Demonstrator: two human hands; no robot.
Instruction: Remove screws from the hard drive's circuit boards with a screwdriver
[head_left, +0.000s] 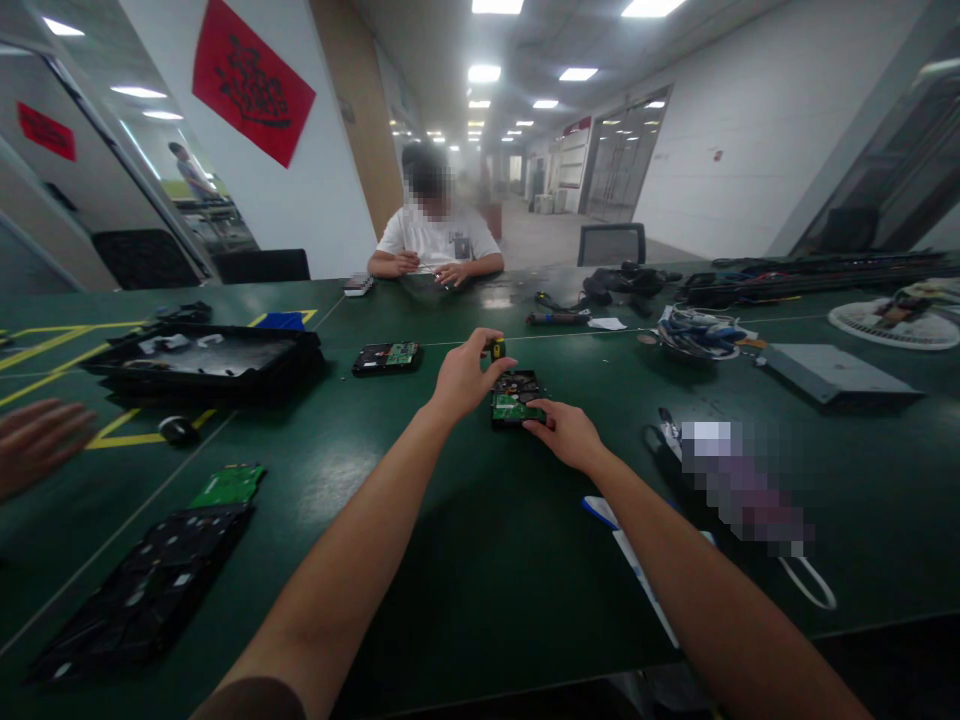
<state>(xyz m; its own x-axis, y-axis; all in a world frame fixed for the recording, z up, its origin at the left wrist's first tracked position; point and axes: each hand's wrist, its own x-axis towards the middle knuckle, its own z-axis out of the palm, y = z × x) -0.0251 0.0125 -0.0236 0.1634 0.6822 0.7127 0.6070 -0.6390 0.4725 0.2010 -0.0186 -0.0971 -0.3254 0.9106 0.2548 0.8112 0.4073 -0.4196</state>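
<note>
A hard drive [513, 408] with a green circuit board lies flat on the green table, between my two hands. Above its far side, my left hand [466, 374] is closed around the yellow-and-black handle of a screwdriver [498, 348]. The screwdriver's tip is too small to make out. My right hand [568, 432] grips the drive's near right corner, with thumb and fingers pressed on its edge. Another hard drive [385, 358], also with green circuitry, rests to the left of my left hand.
On the left are a black tray [202, 355], a black panel with a green board [142, 580] and another person's hand [41, 440]. Rightward lie a cable bundle [697, 335], a grey metal box [840, 375] and a pouch-like item [742, 490]. A person [439, 235] sits opposite.
</note>
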